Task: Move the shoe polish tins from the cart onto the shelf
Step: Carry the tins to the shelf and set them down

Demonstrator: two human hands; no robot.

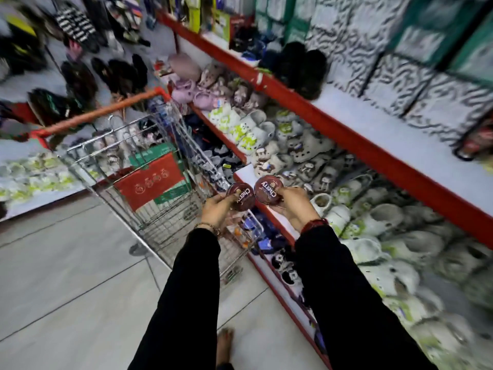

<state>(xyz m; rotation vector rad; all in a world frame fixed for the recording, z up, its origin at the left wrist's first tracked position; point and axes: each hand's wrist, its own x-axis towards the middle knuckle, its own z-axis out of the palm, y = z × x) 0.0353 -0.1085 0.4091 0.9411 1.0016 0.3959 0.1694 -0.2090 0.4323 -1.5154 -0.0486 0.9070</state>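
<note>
We pinch a round dark-red metal polish tin (239, 196) in the left hand (216, 209), its twin (268, 188) in the right hand (294, 202); light, rigid, likely slick, best gripped by rims.

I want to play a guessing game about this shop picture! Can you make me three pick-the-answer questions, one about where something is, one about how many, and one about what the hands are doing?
1. Where is the shopping cart?
A. Left of the shelf, on the floor
B. On top of the shelf
C. Behind the person

2. How many shoe polish tins are being held?
A. One
B. Two
C. Four

3. What are the hands doing?
A. Both hang empty
B. Each grips one tin
C. Both push the cart handle

Answers:
1. A, the cart stands on the tiled floor beside the red-edged shelf.
2. B, the left tin and the right tin sit side by side.
3. B, the left hand and right hand each hold a tin up, lid facing the camera.
</note>
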